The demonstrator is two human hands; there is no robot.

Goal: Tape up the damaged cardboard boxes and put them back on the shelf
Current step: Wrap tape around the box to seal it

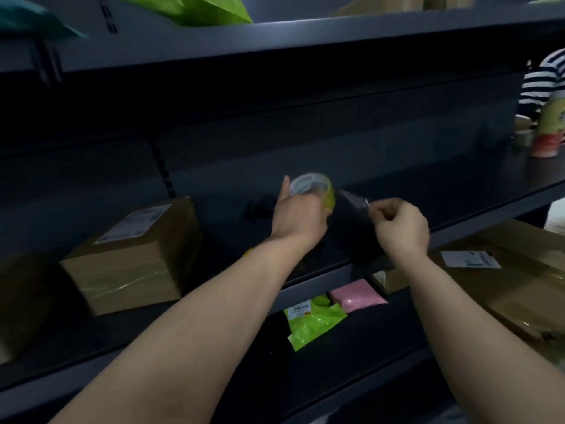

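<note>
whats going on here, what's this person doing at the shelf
A person at a dark shelf grips a tape roll in the left hand and pinches the end of a pulled-out strip with the right hand. Neither hand touches a box: one labelled cardboard box sits on the shelf to the left, a second box lies lower right.

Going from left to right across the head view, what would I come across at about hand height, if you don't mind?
labelled cardboard box → left hand gripping the tape roll → right hand pinching the tape end → large cardboard box near the right edge.
</note>
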